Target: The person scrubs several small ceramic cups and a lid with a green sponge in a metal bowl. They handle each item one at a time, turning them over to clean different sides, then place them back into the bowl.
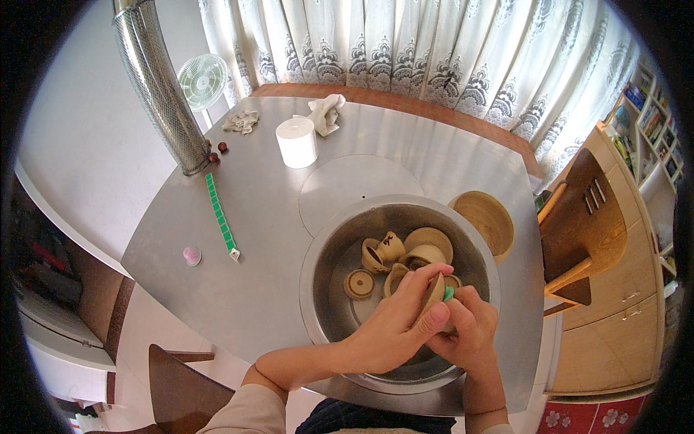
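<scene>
Above a stainless steel basin [320, 320], my left hand [404, 320] is closed around a small tan cup-like vessel [432, 297], its rim tilted up. My right hand [467, 325] meets it from the right, pressing a green cloth or sponge [448, 293] against the vessel; the fingers partly hide both. Inside the basin lie several tan clay-like pieces: a small teapot-like piece with dark writing [389, 247], a round saucer [434, 241], an overturned bowl [425, 255], a round lid [359, 284] and an open pitcher-like cup [394, 278] beside my left hand.
A tan bowl [490, 222] stands right of the basin on the metal table [260, 304]. Farther back are a white paper roll [297, 144], crumpled cloths [326, 114] and a mesh-covered pipe [162, 97]. A green strip [219, 214] and pink object [192, 256] lie left. Chairs flank the table.
</scene>
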A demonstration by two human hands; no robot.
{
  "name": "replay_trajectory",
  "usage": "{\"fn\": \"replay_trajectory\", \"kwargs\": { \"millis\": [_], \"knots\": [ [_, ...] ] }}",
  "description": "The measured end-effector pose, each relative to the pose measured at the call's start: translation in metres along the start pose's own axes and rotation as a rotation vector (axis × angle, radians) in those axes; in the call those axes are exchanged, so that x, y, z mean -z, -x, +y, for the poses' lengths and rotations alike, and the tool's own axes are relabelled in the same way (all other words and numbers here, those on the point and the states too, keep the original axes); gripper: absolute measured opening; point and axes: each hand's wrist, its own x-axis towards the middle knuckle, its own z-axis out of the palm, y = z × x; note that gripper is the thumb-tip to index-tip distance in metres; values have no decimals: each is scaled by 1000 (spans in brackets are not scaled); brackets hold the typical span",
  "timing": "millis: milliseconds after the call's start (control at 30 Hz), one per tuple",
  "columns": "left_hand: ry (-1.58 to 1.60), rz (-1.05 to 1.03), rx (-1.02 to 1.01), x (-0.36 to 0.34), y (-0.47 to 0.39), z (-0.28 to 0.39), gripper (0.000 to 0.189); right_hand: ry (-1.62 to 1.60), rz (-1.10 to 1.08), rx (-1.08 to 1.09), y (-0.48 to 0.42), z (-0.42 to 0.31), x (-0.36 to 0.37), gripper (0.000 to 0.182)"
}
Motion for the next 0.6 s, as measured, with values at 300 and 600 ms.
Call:
{"fn": "replay_trajectory", "kwargs": {
  "millis": [300, 600],
  "knots": [
    [-1, -31, 32, 1, 0, 6, 71, -80, 81, -39, 5, 5, -5, 44],
    [-219, 27, -153, -2, 1, 9, 82, -212, 72, -124, 8, 6, -4, 46]
  ]
}}
